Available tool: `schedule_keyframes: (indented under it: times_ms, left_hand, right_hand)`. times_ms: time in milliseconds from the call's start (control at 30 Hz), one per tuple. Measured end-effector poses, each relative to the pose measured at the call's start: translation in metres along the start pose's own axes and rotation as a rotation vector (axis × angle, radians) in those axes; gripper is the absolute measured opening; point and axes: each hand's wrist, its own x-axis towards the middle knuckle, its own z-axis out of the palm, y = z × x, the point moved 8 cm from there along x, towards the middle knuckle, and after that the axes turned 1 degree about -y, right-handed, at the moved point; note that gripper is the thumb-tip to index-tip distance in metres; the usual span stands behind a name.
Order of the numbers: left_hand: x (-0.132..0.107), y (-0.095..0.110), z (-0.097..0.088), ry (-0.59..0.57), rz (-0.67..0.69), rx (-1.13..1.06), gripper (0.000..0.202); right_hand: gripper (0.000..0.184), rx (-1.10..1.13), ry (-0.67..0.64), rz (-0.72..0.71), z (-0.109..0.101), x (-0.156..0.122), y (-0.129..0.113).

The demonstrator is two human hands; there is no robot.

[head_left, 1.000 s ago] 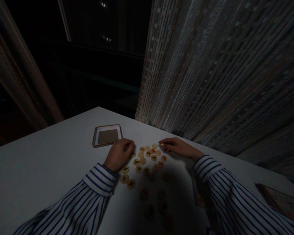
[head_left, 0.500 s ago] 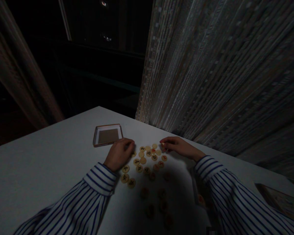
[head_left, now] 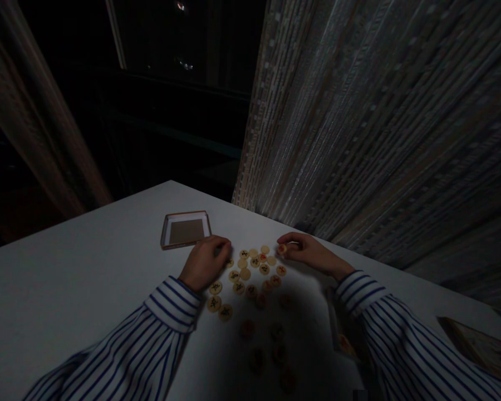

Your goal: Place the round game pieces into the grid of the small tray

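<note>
Xiangqi piece [head_left: 281,249] in right hand [head_left: 305,250]

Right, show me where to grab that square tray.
Pinch the rim of the shallow square tray on its left side, coming from the left. It lies flat on the white table, so the raised rim gives the edge to hold, and that side is farthest from the left hand and round game pieces.

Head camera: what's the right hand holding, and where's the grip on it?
The right hand pinches a round xiangqi piece at its rim.
</note>
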Motion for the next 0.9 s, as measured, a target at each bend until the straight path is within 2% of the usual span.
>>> schedule_keyframes:
  times_ms: [367,567,900]
  left_hand:
    - [0.0,0.0,0.001,-0.009,0.0,0.01,0.03]
    - [0.0,0.001,0.001,-0.017,0.004,0.016,0.03]
    - [0.0,0.002,0.002,-0.018,-0.001,0.005,0.031]
  right_hand:
    - [0.03,0.01,-0.01,0.009,0.002,0.001,0.003]
    - [0.031,-0.043,0.032,-0.008,-0.004,0.001,0.002]
    - [0.027,-0.382,0.109,-0.137,-0.013,-0.003,-0.005]
